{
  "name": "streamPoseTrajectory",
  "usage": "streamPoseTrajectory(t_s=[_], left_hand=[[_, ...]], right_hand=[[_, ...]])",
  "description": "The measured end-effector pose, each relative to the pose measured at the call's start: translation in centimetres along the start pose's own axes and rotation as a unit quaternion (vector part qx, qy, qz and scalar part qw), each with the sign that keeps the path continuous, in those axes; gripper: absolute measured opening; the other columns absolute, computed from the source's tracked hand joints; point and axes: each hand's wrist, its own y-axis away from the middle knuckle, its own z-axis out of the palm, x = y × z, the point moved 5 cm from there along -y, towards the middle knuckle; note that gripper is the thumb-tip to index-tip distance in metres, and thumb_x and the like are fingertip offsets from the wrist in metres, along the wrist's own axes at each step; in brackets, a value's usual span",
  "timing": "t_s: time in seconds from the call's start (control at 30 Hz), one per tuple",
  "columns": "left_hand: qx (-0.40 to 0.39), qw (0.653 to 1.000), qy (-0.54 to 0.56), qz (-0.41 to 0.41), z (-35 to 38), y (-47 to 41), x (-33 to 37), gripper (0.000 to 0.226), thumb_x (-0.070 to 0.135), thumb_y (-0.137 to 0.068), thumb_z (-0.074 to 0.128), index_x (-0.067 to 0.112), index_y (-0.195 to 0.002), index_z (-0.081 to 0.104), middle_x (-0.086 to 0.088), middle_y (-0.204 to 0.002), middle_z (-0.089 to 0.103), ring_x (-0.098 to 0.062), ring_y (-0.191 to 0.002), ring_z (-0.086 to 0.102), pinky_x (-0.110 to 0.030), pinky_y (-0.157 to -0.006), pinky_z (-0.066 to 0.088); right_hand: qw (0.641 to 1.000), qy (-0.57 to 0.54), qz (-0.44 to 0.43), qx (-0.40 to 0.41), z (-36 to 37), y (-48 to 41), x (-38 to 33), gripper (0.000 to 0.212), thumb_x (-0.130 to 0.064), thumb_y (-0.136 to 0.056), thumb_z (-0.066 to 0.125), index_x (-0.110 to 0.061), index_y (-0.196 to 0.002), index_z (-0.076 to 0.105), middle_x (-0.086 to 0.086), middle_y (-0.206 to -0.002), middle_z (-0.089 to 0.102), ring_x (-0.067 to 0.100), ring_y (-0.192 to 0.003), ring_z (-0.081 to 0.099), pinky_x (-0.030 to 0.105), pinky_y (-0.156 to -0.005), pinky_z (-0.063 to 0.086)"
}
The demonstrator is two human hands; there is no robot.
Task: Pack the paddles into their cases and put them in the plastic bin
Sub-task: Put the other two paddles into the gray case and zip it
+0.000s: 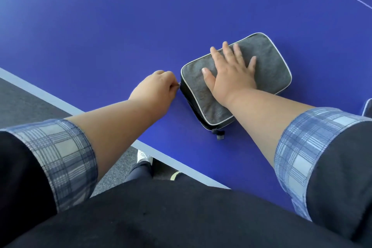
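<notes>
- Grey case (267, 60) lies flat on the blue bench (120, 26), directly under the right hand (229, 70) and just right of the left hand (157, 88).
- Right hand: fingers straight and spread, palm pressing the case top down. Nothing gripped.
- Left hand: fingers curled, pinching the zip pull (178, 85) at the case corner nearest it.
- The hands are apart, one on either side of that corner.
- Case long axis looks to run from the left hand away and to the right. The black zip side faces the left hand and runs back toward the body, ending at a small tab (219, 135).
- Judgement: zipping step. The left hand is the nearer one to work the zip, while the right holds the case against the pull.
- Can't tell how far the zip is shut.
- No paddle visible, presumably inside. Bin not in view.
</notes>
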Motion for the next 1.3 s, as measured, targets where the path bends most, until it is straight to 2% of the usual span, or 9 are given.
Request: streamPoseTrajectory(t_s=[0.2,0.47,0.6,0.67,0.77,0.87,1.03,1.2,1.3], left_hand=[[0.025,0.998,0.049,-0.008,2.1,2.7,1.0,0.022,0.035,-0.100,0.047,0.018,-0.094,0.060,0.003,-0.093,0.053,-0.022,-0.082,0.057,-0.041,-0.068,0.052],[-0.005,0.997,0.080,0.001,5.2,5.7,3.1,0.017,0.033,-0.099,0.050,0.021,-0.093,0.061,0.004,-0.093,0.054,-0.020,-0.085,0.057,-0.043,-0.075,0.053],[-0.027,0.996,0.080,0.023,6.5,7.0,4.4,0.015,0.033,-0.098,0.051,0.024,-0.092,0.061,0.006,-0.093,0.054,-0.018,-0.079,0.057,-0.042,-0.071,0.055],[-0.044,0.996,0.077,0.028,7.2,7.7,5.0,0.015,0.037,-0.099,0.051,0.026,-0.095,0.061,0.008,-0.094,0.053,-0.016,-0.074,0.057,-0.041,-0.068,0.056],[-0.034,0.996,0.079,0.008,6.9,7.6,4.9,0.014,0.036,-0.097,0.054,0.027,-0.094,0.063,0.009,-0.093,0.055,-0.018,-0.080,0.059,-0.042,-0.071,0.056],[-0.014,0.993,0.106,-0.048,6.7,7.7,4.7,0.014,0.034,-0.095,0.057,0.029,-0.082,0.062,0.010,-0.081,0.059,-0.018,-0.069,0.061,-0.042,-0.064,0.058],[-0.041,0.985,0.134,-0.104,8.6,8.7,6.5,0.016,0.034,-0.094,0.057,0.029,-0.079,0.059,0.007,-0.070,0.062,-0.017,-0.056,0.059,-0.035,-0.055,0.054],[-0.058,0.988,0.096,-0.109,8.7,8.5,7.4,0.015,0.034,-0.096,0.059,0.027,-0.083,0.059,0.007,-0.065,0.056,-0.016,-0.054,0.052,-0.029,-0.053,0.045],[-0.102,0.984,0.083,-0.124,8.3,8.8,8.2,0.017,0.045,-0.094,0.058,0.028,-0.091,0.062,0.009,-0.073,0.061,-0.013,-0.061,0.058,-0.029,-0.056,0.049]], right_hand=[[0.999,-0.012,0.031,0.003,0.3,-0.6,-0.4,0.073,-0.067,-0.091,0.017,-0.035,-0.156,0.018,0.002,-0.168,0.011,0.026,-0.154,-0.001,0.069,-0.116,0.002],[0.999,-0.015,0.050,-0.014,0.6,-1.1,-0.4,0.075,-0.070,-0.089,0.016,-0.037,-0.156,0.015,0.000,-0.168,0.007,0.028,-0.153,-0.005,0.073,-0.113,0.000],[0.997,-0.016,0.065,-0.033,0.5,-1.1,-0.6,0.074,-0.070,-0.091,0.019,-0.038,-0.157,0.011,-0.001,-0.168,0.001,0.029,-0.153,-0.009,0.074,-0.112,-0.002],[0.996,-0.024,0.045,-0.073,0.1,-1.3,-0.6,0.078,-0.075,-0.090,0.020,-0.038,-0.157,0.007,-0.001,-0.168,-0.004,0.029,-0.152,-0.013,0.075,-0.111,-0.003],[0.987,-0.056,-0.065,-0.137,-1.2,-1.1,0.8,0.081,-0.079,-0.086,0.025,-0.042,-0.156,0.008,-0.004,-0.168,-0.006,0.029,-0.152,-0.016,0.076,-0.111,0.000],[0.980,-0.012,-0.145,-0.139,-1.3,1.0,3.7,0.089,-0.084,-0.079,0.027,-0.044,-0.155,0.004,-0.007,-0.168,-0.009,0.023,-0.152,-0.015,0.073,-0.113,0.001],[0.987,0.016,-0.123,-0.099,1.1,2.2,5.0,0.092,-0.086,-0.077,0.021,-0.045,-0.152,-0.012,-0.008,-0.166,-0.018,0.023,-0.151,-0.021,0.069,-0.112,-0.009],[0.985,0.007,-0.127,-0.113,1.1,2.1,5.1,0.089,-0.082,-0.083,0.031,-0.046,-0.152,-0.012,-0.009,-0.165,-0.020,0.023,-0.151,-0.022,0.070,-0.111,-0.010],[0.981,-0.012,-0.134,-0.141,0.4,2.3,4.9,0.088,-0.078,-0.085,0.037,-0.045,-0.154,-0.007,-0.009,-0.165,-0.019,0.023,-0.151,-0.022,0.070,-0.111,-0.010]])
